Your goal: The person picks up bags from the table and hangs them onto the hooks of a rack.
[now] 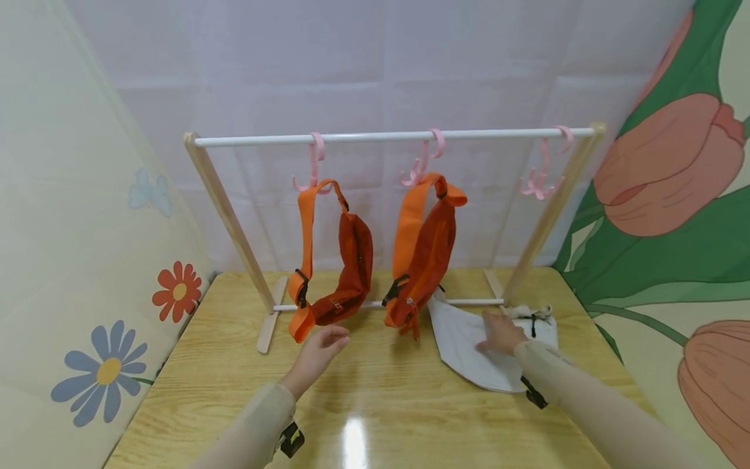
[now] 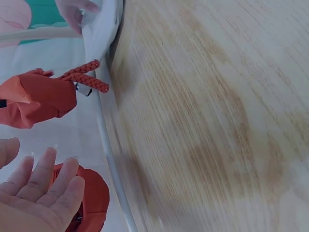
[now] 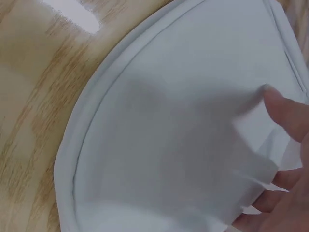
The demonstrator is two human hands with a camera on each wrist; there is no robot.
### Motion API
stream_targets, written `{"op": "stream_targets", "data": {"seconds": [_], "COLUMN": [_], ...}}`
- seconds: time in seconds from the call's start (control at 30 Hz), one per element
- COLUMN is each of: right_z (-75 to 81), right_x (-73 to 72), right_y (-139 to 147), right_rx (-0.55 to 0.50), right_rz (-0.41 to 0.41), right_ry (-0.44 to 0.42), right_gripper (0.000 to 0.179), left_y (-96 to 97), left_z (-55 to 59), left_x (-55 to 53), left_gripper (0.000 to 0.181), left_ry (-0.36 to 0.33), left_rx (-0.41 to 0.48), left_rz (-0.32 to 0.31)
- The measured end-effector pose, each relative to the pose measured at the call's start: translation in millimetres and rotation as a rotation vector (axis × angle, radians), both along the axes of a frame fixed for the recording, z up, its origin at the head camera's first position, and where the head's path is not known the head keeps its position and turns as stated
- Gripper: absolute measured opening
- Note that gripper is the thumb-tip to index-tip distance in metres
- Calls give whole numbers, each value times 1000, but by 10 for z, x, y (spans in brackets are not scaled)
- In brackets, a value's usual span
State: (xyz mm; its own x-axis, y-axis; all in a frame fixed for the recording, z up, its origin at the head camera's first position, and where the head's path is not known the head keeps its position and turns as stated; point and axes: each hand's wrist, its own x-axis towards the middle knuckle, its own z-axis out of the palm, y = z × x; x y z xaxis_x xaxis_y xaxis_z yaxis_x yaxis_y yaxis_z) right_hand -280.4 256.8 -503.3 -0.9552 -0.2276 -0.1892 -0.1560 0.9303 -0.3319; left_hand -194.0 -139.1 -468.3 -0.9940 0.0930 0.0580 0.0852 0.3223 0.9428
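Observation:
Two orange waist bags hang by their straps from pink hooks: a left waist bag [image 1: 359,260] and a middle waist bag [image 1: 430,260]. My left hand [image 1: 319,355] is held just below and in front of the left bag, fingers loosely extended and holding nothing. In the left wrist view that hand [image 2: 41,193] overlaps the red-orange bag behind it. A white fabric bag [image 1: 469,345] lies flat on the table at the right. My right hand [image 1: 502,332] reaches over it; in the right wrist view the thumb [image 3: 285,108] stands apart from the fingers, and the cloth [image 3: 159,121] wrinkles by the fingertips.
A rack with a white top rail [image 1: 375,137] and wooden side posts [image 1: 231,221] stands at the back of the wooden table [image 1: 387,417]. A third pink hook [image 1: 541,182] hangs bare at right. A bundled cord with a black clip [image 1: 533,319] lies by the white bag.

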Motion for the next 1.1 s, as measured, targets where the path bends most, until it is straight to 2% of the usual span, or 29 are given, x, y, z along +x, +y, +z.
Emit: {"op": "stream_targets", "data": {"seconds": [0.3,0.37,0.47,0.57,0.63,0.77,0.97,1.1], "right_z": [-85,-83,-82,-71,-58,-18,79,172], "right_x": [-55,-74,-94,-94,-87,-55,26,85], "right_y": [11,16,36,61,76,94,118,134], "right_rx": [88,73,8,-81,-118,-161,-206,-232], "right_rz": [-47,-63,-73,-52,-27,12,89,99], "right_ry": [9,9,17,28,42,97,249,279], "right_gripper": [74,65,38,17,9,4,8,9], "left_y": [19,21,27,35,40,45,41,52], "left_z": [-41,-53,-64,-61,-60,-79,-122,-125], "left_x": [35,44,58,74,85,97,108,114], "left_gripper": [20,20,21,22,23,24,24,23], "left_ry": [-24,-31,-36,-38,-40,-51,-61,-49], "left_rx": [-17,-21,-21,-1,14,38,39,24], "left_rz": [1,0,-1,-9,-22,-43,-55,-59]}}
